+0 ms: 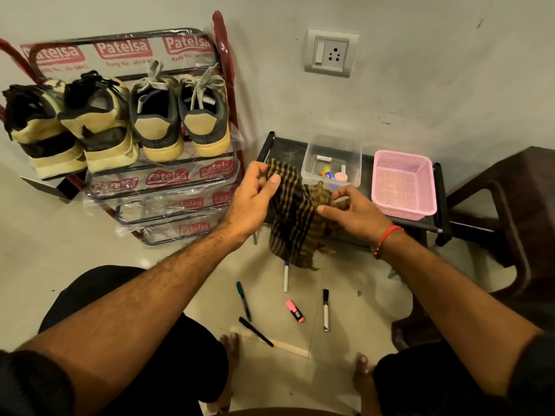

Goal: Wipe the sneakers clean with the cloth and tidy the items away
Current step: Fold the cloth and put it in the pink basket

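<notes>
A brown and black striped cloth point(292, 223) hangs between my two hands in front of me. My left hand point(250, 202) pinches its upper left corner, and my right hand point(351, 210) grips its bunched right side. Two pairs of sneakers stand heels-out on the top shelf of the red shoe rack point(223, 31) at the left: a black and cream pair point(72, 127) and a grey and tan pair point(180, 115). Several pens and markers lie on the floor below the cloth, among them a pink highlighter point(294, 310) and a black-capped white marker point(326, 309).
A low black stand point(282, 147) against the wall carries a clear plastic box point(332, 159) with small items and a pink mesh basket point(402, 183). A dark brown plastic chair point(510, 205) stands at the right. My bare feet and a wooden stick point(288, 346) are on the tiled floor.
</notes>
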`<act>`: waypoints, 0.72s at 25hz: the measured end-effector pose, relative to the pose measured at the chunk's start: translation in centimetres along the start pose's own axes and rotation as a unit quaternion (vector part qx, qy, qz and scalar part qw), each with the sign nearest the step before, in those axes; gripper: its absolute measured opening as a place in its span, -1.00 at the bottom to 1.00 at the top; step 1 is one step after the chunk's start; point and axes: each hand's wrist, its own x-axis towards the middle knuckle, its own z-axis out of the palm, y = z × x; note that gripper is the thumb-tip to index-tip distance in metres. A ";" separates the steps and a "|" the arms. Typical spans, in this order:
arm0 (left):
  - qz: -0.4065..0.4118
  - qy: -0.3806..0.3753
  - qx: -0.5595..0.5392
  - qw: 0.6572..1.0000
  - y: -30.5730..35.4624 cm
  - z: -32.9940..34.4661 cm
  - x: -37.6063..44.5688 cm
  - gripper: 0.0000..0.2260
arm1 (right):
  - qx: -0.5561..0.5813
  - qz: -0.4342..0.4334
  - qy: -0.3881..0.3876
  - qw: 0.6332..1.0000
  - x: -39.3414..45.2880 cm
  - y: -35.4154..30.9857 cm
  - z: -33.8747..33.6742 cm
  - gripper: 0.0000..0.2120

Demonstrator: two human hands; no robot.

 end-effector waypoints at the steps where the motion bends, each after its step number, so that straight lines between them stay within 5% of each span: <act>1: 0.032 -0.035 0.054 0.997 -0.3 0.1 0.0 -0.87 | -0.082 -0.036 0.000 0.996 -0.1 0.2 0.2 -0.43; 3: 0.091 -0.106 0.153 0.978 -0.8 0.3 -0.1 -0.87 | -0.102 -0.161 -0.013 0.982 -0.3 0.2 0.5 -0.12; 5: 0.112 -0.164 0.175 0.964 -0.9 0.2 -0.1 -0.87 | -0.061 -0.240 -0.082 0.965 -0.5 -0.4 1.0 -0.08; 7: 0.137 -0.186 0.173 0.957 -1.0 -0.1 0.1 -0.85 | -0.031 -0.234 -0.109 0.966 -0.6 -0.6 1.4 -0.29; 11: 0.115 -0.168 0.148 0.968 -0.6 -0.8 0.3 -0.83 | -0.022 -0.189 -0.010 0.982 -0.3 -0.7 0.8 -0.62; 14: 0.046 -0.214 0.190 0.957 -0.2 -1.7 0.7 -0.67 | 0.165 -0.172 -0.019 0.971 -0.8 -1.3 0.9 -0.79; 18: -0.076 -0.254 0.256 0.930 -1.2 -4.0 1.3 -0.65 | 0.379 -0.115 0.068 0.916 -0.7 -1.9 -0.3 -0.83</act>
